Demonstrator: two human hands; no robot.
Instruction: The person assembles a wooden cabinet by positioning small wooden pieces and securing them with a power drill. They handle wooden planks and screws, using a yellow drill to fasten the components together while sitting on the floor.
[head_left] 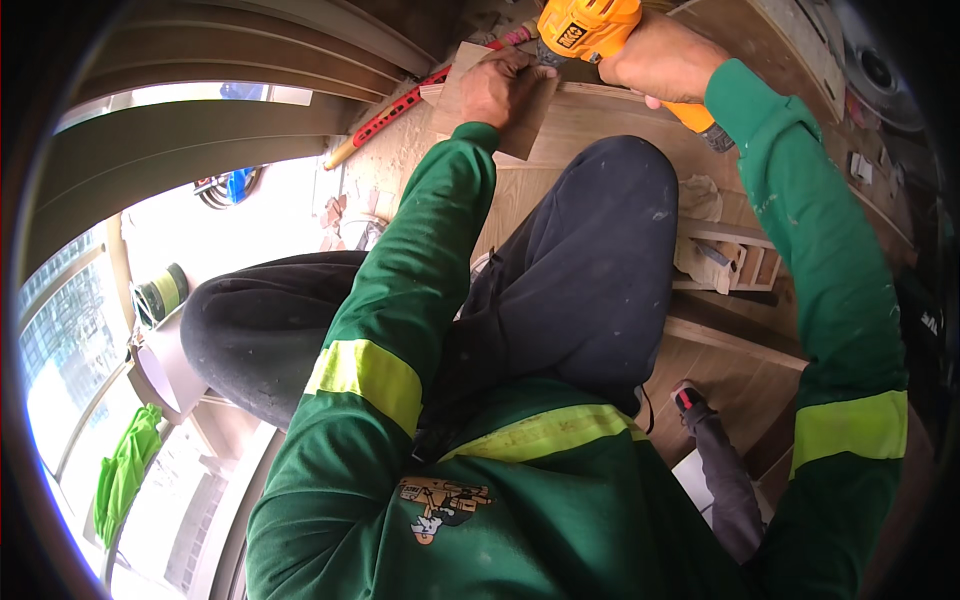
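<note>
My right hand (665, 60) is wrapped around the grip of a yellow cordless drill (590, 28) at the top of the view. Its dark chuck points left, and its base shows below my wrist. Close to the chuck, my left hand (487, 92) is closed on a small, flat brown board (530, 130), fingers bent toward the drill's front. Whether a bit or screw sits between chuck and fingers is hidden. A long, light wooden edge (600, 90) runs beneath both hands.
A red level-like bar (395, 112) lies left of my left hand, beside curved brown panels (200, 140). Right of my knee are wooden pieces (740, 262). Another person's leg (725, 480) shows lower right. A green cloth (125, 470) hangs at left.
</note>
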